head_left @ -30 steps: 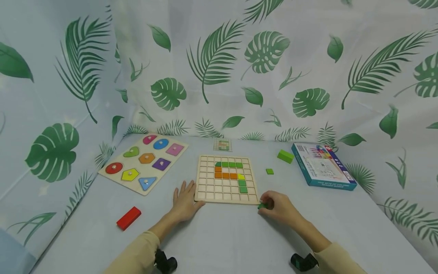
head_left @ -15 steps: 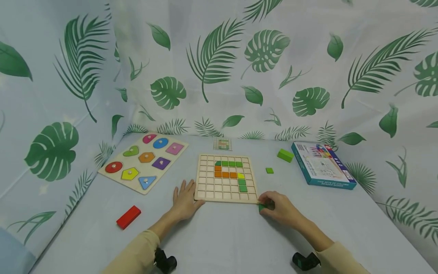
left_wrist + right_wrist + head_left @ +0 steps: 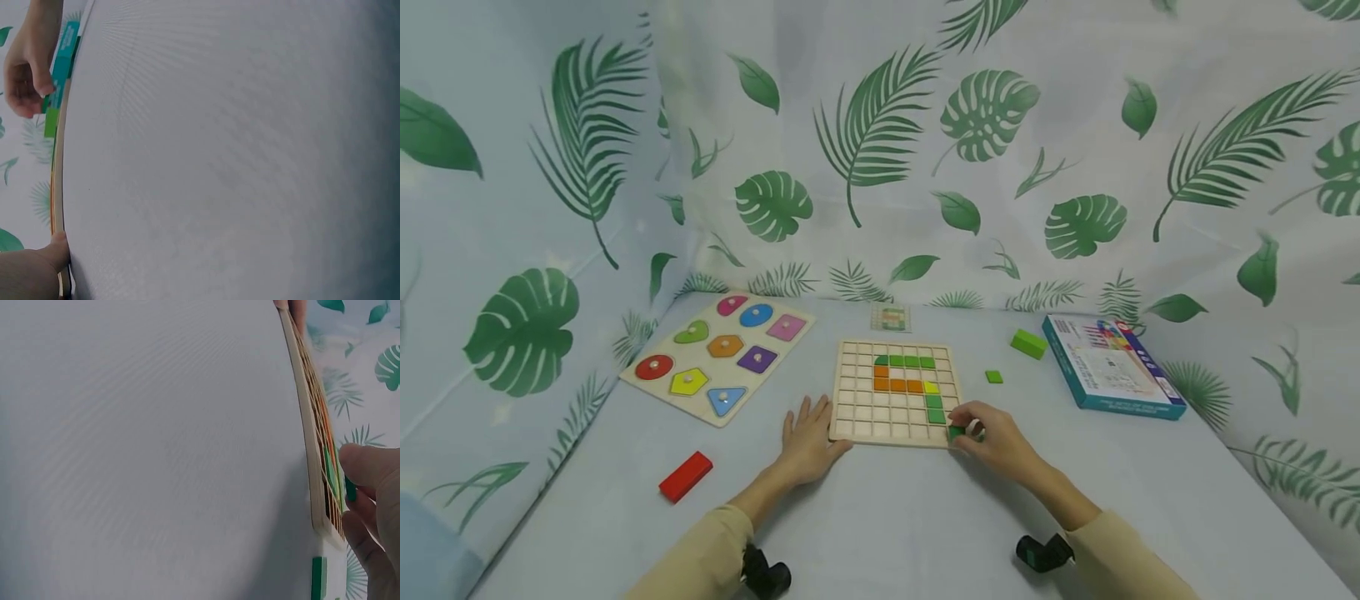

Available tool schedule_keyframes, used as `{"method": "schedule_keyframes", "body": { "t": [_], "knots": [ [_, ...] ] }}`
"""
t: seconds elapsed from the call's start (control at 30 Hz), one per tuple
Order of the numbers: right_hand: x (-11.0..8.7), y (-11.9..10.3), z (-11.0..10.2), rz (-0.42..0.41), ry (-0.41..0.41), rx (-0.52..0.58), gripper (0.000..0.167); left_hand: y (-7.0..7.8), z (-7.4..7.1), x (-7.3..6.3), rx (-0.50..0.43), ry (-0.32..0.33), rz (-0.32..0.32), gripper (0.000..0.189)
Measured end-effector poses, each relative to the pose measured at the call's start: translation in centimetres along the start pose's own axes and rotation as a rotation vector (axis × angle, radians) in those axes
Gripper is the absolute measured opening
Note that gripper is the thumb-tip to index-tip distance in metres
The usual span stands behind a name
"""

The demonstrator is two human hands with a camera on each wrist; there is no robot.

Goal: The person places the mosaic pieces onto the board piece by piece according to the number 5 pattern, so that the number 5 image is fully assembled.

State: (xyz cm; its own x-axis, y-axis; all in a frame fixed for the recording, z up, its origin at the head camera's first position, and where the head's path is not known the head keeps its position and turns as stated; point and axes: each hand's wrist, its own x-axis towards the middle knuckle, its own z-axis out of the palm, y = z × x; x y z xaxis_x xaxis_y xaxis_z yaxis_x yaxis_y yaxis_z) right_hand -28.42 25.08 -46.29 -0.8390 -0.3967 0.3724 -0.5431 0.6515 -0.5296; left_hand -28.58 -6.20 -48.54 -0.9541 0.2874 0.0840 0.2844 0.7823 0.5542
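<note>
A square wooden grid board (image 3: 880, 417) lies on the table, with green, orange and yellow tiles (image 3: 898, 385) in some of its cells. My left hand (image 3: 807, 446) rests at the board's near left corner, fingers spread along its left side and thumb at the front edge. Above the near right corner, my right hand (image 3: 996, 442) pinches a small dark green tile (image 3: 351, 487) between thumb and fingers. Another dark green piece (image 3: 319, 578) sits beside the board's corner in the right wrist view. The fingers of my left hand are mostly out of the left wrist view.
Right of the board lie a light green tile (image 3: 994, 377), a green block (image 3: 1028, 343) and a blue-edged box (image 3: 1112, 367). A small pattern card (image 3: 891, 317) is behind it. A knobbed shape puzzle (image 3: 790, 358) and a red block (image 3: 686, 477) are on the left.
My right hand has moved left with the green tile, from beside the board's near right corner to over that corner. My left hand has stayed at the board's left side.
</note>
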Motion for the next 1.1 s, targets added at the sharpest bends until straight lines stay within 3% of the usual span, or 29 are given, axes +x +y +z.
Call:
{"method": "schedule_keyframes", "body": {
  "t": [0.57,1.1],
  "knots": [
    [1.8,-0.6,1.9,0.044,-0.065,-0.024,0.03,0.0,0.0,0.0,-0.009,0.006,-0.001,0.072],
    [2.0,-0.1,2.1,0.021,-0.013,-0.041,0.031,0.2,-0.3,0.0,-0.014,0.005,-0.001,0.073]
  ]
}}
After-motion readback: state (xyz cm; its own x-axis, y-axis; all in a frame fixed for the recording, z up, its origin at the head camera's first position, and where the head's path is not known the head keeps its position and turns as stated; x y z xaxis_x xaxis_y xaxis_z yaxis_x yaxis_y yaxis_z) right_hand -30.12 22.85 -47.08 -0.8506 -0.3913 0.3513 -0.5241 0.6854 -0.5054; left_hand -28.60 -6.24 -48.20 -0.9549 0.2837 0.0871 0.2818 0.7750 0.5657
